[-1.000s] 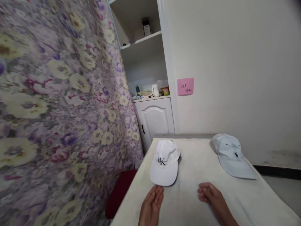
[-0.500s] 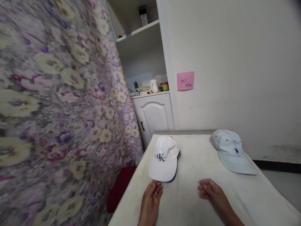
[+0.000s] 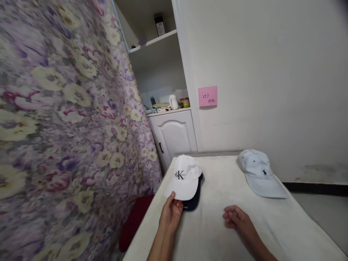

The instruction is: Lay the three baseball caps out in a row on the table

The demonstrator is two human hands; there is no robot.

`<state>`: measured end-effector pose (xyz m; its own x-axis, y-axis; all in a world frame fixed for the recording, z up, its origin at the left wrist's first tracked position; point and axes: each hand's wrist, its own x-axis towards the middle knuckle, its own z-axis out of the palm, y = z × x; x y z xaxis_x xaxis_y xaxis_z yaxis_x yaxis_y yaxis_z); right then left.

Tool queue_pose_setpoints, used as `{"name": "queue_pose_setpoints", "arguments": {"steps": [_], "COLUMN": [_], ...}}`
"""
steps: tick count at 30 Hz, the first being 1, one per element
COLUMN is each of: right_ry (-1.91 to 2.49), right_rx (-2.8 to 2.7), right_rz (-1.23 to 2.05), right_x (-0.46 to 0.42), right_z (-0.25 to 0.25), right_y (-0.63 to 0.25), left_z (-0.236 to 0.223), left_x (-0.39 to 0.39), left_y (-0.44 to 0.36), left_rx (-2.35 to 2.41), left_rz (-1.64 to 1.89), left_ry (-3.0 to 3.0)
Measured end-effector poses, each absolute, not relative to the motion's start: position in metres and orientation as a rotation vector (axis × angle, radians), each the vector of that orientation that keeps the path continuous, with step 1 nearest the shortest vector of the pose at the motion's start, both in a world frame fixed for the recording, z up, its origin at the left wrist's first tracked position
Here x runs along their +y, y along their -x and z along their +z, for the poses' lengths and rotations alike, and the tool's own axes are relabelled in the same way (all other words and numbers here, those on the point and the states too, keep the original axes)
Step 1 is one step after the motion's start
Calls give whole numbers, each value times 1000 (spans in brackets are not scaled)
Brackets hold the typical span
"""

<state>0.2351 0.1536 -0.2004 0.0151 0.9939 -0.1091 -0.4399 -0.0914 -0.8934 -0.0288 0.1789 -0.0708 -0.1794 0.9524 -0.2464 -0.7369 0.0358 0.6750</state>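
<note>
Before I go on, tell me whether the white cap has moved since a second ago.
Yes: against the table's far edge, the white cap has shifted up the picture, uncovering the dark brim beneath.

On my feed I see the desk (image 3: 272,228) spread with a pale cloth (image 3: 217,177), faintly creased toward the right. At its far right lies a blue cap (image 3: 257,174), brim toward the near right; at its left lies a dark cap (image 3: 192,204), mostly hidden from me.

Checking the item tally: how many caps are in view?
3: white cap in the left hand; dark cap beneath, mostly hidden; pale cap at far right. Others underneath could be hidden.
</note>
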Motion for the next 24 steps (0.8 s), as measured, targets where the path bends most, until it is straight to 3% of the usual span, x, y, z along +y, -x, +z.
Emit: {"name": "queue_pose_setpoints", "arguments": {"steps": [17, 20, 24], "right_ry": [817, 717, 518], "right_rx": [-674, -604, -507], "right_rz": [1507, 1544, 1570], "right_x": [152, 145, 133], "right_z": [-180, -162, -137], "right_y": [-232, -236, -250], "left_z": [6, -4, -58], "left_x": [218, 185, 125], "left_y": [-8, -43, -92], "left_rx": [562, 513, 521], "left_rz": [1610, 1565, 1422], "left_ry": [-537, -538, -452]}}
